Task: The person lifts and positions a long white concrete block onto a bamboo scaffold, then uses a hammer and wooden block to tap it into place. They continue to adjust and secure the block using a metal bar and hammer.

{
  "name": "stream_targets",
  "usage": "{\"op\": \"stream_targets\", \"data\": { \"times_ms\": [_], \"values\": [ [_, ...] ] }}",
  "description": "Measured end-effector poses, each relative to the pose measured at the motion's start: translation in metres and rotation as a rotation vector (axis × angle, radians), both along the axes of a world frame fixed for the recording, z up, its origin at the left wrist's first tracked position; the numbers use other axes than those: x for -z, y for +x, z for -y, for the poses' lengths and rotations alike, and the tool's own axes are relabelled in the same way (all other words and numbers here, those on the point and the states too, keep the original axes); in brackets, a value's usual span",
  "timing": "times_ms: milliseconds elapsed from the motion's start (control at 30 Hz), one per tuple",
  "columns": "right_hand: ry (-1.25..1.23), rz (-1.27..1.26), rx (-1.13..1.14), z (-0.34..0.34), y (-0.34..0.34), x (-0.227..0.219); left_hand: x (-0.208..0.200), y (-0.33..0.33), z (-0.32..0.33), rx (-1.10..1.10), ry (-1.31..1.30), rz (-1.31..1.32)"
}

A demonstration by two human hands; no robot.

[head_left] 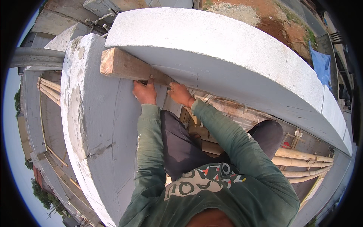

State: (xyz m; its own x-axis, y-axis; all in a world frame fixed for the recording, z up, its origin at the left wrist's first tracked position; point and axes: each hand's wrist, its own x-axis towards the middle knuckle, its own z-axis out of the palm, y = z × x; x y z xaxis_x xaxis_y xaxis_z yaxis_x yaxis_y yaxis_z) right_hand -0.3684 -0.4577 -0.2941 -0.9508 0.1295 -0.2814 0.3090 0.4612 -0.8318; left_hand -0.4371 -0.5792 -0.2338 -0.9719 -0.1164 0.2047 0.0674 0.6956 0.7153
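Observation:
A thick wooden beam [130, 67] lies in the corner where two light grey block walls meet, its cut end pointing to the upper left. My left hand [145, 92] is closed on the beam's near edge, thumb up along its side. Just to the right, my right hand [180, 94] grips the same beam farther along, fingers curled at its edge. Both hands touch the wood close together; some fingertips are hidden behind it. The curved block wall [227, 34] rises beyond the beam, and the left block wall [102, 125] stands beside my left forearm.
Below my legs are wooden boards [208, 145] at a lower level. Bamboo poles [302, 162] run along the right, with more bamboo [50, 90] outside the left wall. A grey pipe [38, 57] meets that wall. Outside lie bare soil and a blue tarp [320, 62].

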Motion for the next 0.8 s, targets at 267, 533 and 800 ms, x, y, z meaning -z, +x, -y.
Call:
{"op": "stream_targets", "data": {
  "times_ms": [267, 533, 800],
  "values": [
    [-0.536, -0.015, 0.262, 0.077, -0.031, 0.085, -0.028, 0.0, -0.009, 0.071, -0.246, 0.007],
    [-0.512, -0.089, 0.233, 0.07, -0.034, 0.101, -0.024, -0.002, 0.002, -0.022, -0.105, 0.323],
    [-0.857, -0.098, 0.323, 0.048, -0.044, 0.097, 0.008, -0.005, -0.004, 0.017, -0.309, 0.23]
  ]
}}
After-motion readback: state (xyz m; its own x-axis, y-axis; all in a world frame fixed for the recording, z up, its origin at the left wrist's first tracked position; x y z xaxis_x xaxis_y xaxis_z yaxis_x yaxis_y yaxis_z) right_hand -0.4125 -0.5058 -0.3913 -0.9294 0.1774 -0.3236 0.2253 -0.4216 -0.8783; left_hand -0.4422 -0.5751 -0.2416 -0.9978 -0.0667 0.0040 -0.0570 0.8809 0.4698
